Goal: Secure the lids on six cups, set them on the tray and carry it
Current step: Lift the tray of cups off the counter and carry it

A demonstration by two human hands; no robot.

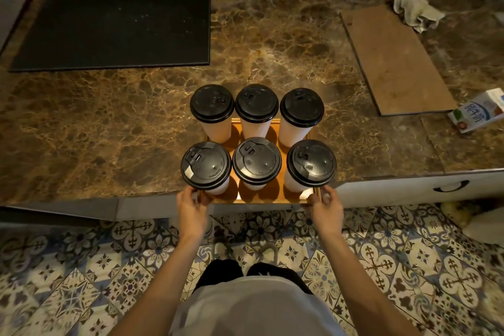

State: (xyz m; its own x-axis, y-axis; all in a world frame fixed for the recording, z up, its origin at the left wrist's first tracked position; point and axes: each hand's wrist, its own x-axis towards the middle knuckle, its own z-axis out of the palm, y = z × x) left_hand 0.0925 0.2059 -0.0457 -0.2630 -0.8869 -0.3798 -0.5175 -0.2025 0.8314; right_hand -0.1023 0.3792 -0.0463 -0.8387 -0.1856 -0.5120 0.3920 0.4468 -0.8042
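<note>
Seemingly at the carrying step, with six lidded cups on the tray at the near edge of the counter, left hand and right hand gripping its near corners; next, probably lift both sides level against tipping.

A brown marble tabletop stretched beyond the fingers, with a black mat far to their left and a wooden board, a crumpled rag and a milk carton far to their right. Patterned floor tiles lay beneath them.
</note>
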